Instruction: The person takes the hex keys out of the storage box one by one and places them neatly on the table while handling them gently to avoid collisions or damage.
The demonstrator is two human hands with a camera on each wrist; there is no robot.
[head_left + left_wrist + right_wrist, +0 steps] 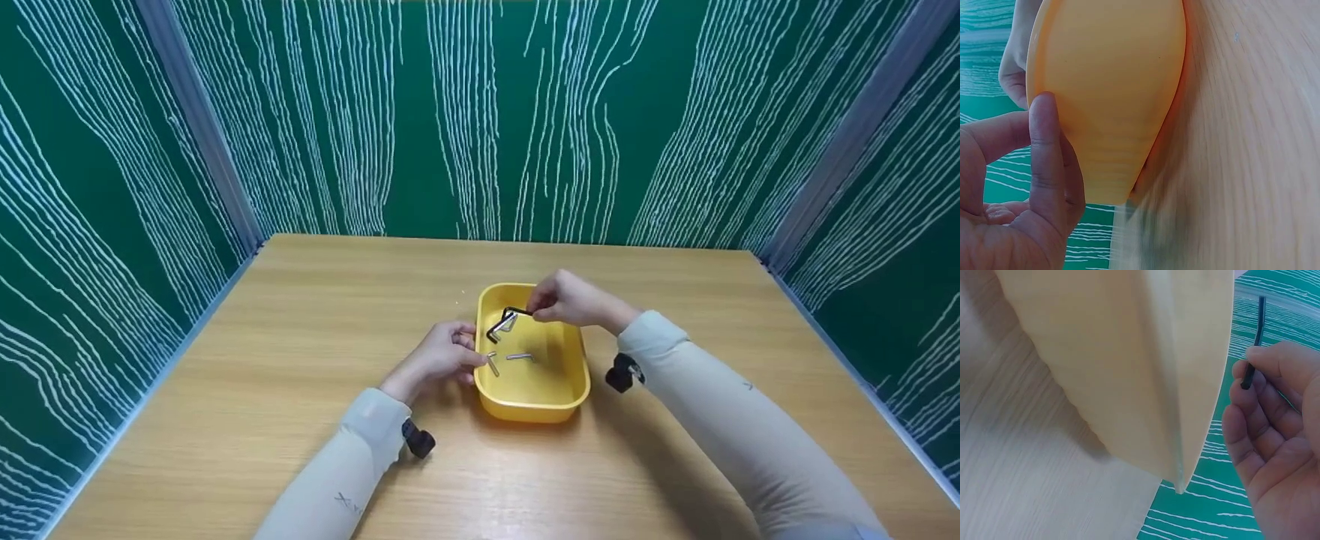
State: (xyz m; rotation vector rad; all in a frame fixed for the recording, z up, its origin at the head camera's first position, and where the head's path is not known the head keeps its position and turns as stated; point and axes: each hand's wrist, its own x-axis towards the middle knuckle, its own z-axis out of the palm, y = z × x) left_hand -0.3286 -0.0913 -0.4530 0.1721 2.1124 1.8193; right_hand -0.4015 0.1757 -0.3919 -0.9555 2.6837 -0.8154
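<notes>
A yellow plastic bin [534, 412] stands on the table, and my left hand [444, 352] grips its left rim. In the left wrist view, the left fingers [1045, 146] lie against the bin's wall [1112, 84]. Over the bin's far right part, my right hand [574, 300] pinches a black hex key [519, 310] between thumb and fingers. The right wrist view shows this black hex key [1260, 323] poking out beyond the fingertips. Inside the bin lie another black hex key [495, 330] and several silver ones, including a short silver key [519, 356] on the floor.
The wooden table [337, 300] carries the bin near its middle. Green walls [405, 150] with white wavy lines close off the back and both sides, with grey posts [199, 120] at the corners. Each wrist wears a small black camera [418, 439].
</notes>
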